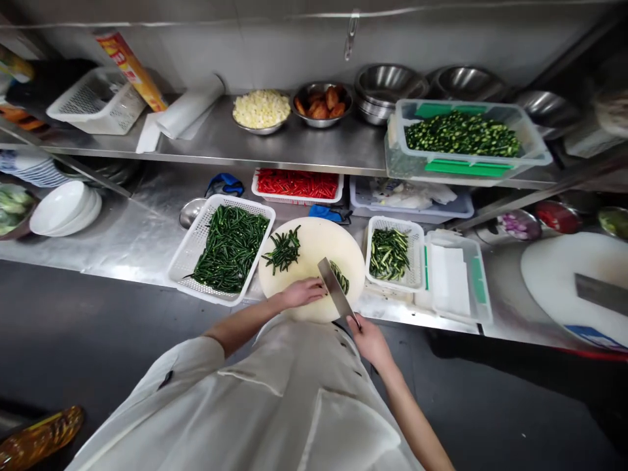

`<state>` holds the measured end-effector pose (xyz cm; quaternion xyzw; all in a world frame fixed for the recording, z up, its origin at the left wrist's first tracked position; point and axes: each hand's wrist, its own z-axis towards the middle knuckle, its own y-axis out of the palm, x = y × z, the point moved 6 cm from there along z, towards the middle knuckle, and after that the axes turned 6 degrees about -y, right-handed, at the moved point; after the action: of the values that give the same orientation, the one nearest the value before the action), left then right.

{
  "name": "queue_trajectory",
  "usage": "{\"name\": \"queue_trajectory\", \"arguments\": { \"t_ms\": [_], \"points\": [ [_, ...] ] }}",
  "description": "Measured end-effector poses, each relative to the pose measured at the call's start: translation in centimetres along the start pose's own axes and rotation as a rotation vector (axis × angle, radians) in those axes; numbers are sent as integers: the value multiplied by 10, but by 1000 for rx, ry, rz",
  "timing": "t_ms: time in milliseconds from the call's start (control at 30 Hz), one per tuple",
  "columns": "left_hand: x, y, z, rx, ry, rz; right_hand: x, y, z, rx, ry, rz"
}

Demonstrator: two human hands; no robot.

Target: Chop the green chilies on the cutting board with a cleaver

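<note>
Green chilli pcs (pixel 343 279), nr L hand (pixel 305 292), knife (pixel 335 288) btwn

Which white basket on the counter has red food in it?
The back basket, behind the round board; the left basket and right basket hold green food.

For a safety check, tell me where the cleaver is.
In the head view, the cleaver is just right of centre, held by the right hand over the round cutting board, beside the left hand.
</note>
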<state>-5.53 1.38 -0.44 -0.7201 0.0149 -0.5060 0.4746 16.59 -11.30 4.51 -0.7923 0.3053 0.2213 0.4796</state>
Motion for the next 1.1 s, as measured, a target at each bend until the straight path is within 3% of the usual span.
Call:
{"name": "queue_trajectory", "arguments": {
  "t_ms": [100, 233, 400, 633, 800, 933, 1100],
  "points": [
    [8, 10, -2, 70, 121, 120, -4, 9, -15, -48, 5, -61],
    [5, 6, -10, 162, 133, 224, 1, 15, -35, -91, 22, -149],
    [13, 16, -15, 129, 152, 225, -1, 13, -52, -119, 24, -195],
    [16, 19, -17, 84, 158, 180, -9, 8, -69, -87, 49, -80],
    [13, 22, -14, 67, 138, 154, -3, 27, -55, -105, 128, -134],
    [13, 21, -10, 34, 141, 118, -11, 38, -28, -34, 113, -134],
    [9, 0, -11, 29, 194, 123, -14, 32, -31, 106, 81, 65]
  ]
}}
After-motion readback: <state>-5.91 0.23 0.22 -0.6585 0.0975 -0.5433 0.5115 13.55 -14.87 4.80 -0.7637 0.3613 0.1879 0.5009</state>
